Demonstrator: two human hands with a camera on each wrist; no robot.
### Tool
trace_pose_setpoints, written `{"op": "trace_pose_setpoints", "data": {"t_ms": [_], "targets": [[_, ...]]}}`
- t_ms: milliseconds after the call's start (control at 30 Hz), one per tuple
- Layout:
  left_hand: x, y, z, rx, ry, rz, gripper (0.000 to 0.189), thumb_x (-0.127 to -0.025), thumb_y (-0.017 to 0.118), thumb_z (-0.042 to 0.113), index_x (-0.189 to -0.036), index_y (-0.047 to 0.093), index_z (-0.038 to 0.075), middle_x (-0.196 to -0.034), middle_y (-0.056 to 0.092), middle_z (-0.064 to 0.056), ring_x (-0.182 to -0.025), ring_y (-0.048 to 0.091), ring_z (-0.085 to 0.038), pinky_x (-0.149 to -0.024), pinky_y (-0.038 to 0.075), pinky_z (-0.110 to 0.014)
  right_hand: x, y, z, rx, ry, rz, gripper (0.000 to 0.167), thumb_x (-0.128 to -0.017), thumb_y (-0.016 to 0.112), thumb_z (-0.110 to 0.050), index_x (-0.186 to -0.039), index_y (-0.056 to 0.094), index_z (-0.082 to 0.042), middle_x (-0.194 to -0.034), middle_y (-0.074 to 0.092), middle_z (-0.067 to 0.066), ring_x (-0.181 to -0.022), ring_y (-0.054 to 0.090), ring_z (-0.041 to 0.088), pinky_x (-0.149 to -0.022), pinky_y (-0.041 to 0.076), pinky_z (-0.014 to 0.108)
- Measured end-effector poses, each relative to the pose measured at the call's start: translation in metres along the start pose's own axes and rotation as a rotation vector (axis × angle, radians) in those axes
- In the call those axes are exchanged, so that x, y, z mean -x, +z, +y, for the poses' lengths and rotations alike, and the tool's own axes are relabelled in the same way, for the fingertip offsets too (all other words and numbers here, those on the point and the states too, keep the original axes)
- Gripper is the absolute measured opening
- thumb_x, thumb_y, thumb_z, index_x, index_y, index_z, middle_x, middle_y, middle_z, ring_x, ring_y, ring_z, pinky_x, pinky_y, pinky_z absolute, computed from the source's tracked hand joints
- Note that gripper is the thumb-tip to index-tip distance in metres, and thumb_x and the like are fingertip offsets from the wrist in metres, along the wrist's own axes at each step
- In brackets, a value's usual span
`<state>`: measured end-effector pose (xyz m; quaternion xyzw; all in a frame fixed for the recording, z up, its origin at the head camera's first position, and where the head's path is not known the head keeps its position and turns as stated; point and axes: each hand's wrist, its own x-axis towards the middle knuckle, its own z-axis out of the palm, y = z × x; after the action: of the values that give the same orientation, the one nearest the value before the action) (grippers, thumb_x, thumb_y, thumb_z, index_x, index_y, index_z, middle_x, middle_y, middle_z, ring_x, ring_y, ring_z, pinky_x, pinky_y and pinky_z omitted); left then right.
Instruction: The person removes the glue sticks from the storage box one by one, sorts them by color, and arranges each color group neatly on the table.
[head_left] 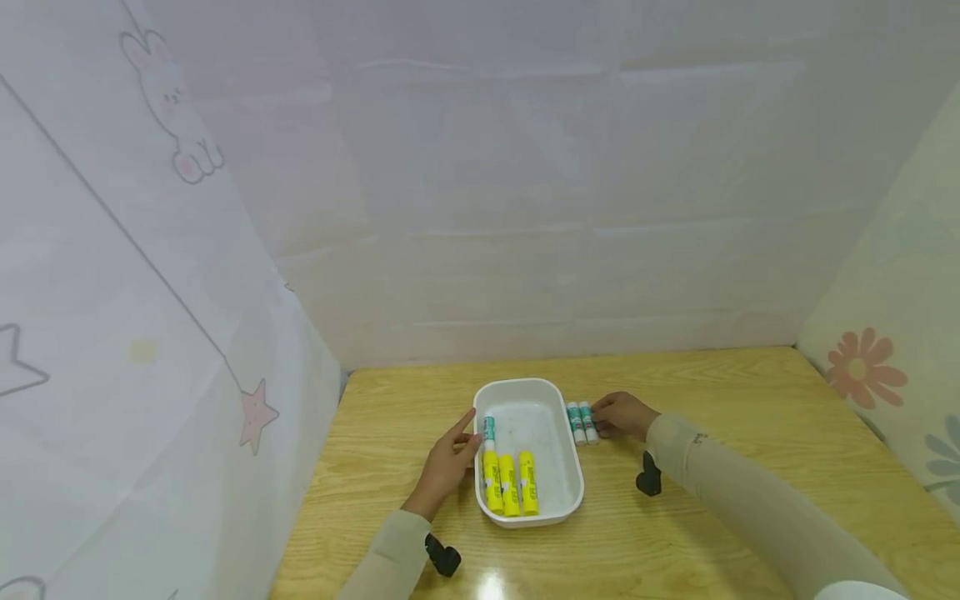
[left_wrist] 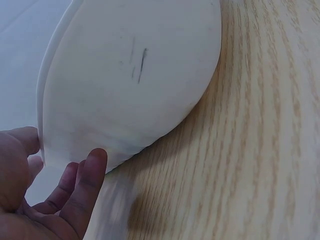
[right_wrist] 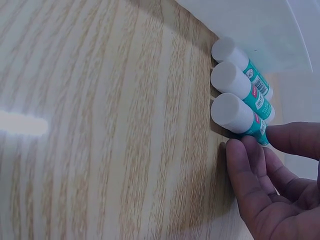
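A white tray (head_left: pixel 564 500) stands on the table, with several yellow glue sticks (head_left: pixel 528 483) and a green-and-white glue stick (head_left: pixel 489 432) lying in it. My left hand (head_left: pixel 447 462) holds the tray's left side, thumb over the rim and fingers along the outer wall. Right of the tray, three green-and-white glue sticks with white caps (right_wrist: pixel 232 112) lie side by side in the right wrist view. My right hand (head_left: pixel 622 414) pinches the nearest one at its green end between thumb and fingers. In the left wrist view, only the tray's outside shows.
The wooden table (head_left: pixel 712 392) meets pale printed sheets (head_left: pixel 487 275) at the back and sides. Light glares off its front edge. Each sleeve has a black device (head_left: pixel 649 475) at the wrist.
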<state>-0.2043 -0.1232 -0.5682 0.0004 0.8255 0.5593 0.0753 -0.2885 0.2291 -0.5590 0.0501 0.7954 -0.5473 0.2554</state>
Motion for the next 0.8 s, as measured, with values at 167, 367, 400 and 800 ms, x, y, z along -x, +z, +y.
{"op": "trace_pose_setpoints", "data": {"t_ms": [167,367,400,800], "targets": [[0.000,0.000,0.000,0.005,0.003,-0.002,0.054,-0.099,0.054,0.044,-0.150,0.037,0.038,-0.123,0.056,-0.012,-0.110,0.059,-0.027,-0.078,0.058,-0.034,0.005,-0.003,-0.002,0.001,-0.027,-0.035,0.038,-0.096,0.059,-0.007,-0.127,0.050,0.013,-0.110,0.060,0.019,-0.091,0.062,0.022,-0.077,0.058,0.030],[0.000,0.000,0.000,0.015,0.006,-0.006,0.054,-0.099,0.055,0.042,-0.150,0.037,0.038,-0.123,0.056,-0.013,-0.109,0.059,-0.027,-0.076,0.059,-0.034,0.008,-0.003,-0.005,-0.002,-0.013,-0.016,0.038,-0.096,0.059,-0.005,-0.128,0.050,0.012,-0.111,0.061,0.019,-0.091,0.062,0.021,-0.078,0.057,0.030],[0.000,0.000,0.000,0.018,0.005,-0.007,0.054,-0.099,0.055,0.041,-0.150,0.037,0.038,-0.123,0.056,-0.013,-0.109,0.059,-0.027,-0.076,0.059,-0.034,0.011,-0.002,-0.007,0.002,-0.011,-0.007,0.039,-0.096,0.058,-0.005,-0.129,0.049,0.013,-0.112,0.060,0.020,-0.092,0.062,0.023,-0.080,0.057,0.032],[0.001,0.000,0.002,0.025,0.007,-0.002,0.052,-0.100,0.054,0.036,-0.150,0.037,0.036,-0.121,0.056,-0.013,-0.108,0.060,-0.027,-0.075,0.059,-0.033,0.007,-0.005,-0.004,0.008,-0.001,0.014,0.038,-0.095,0.060,-0.005,-0.128,0.050,0.013,-0.105,0.062,0.017,-0.085,0.063,0.019,-0.076,0.058,0.031]]}}
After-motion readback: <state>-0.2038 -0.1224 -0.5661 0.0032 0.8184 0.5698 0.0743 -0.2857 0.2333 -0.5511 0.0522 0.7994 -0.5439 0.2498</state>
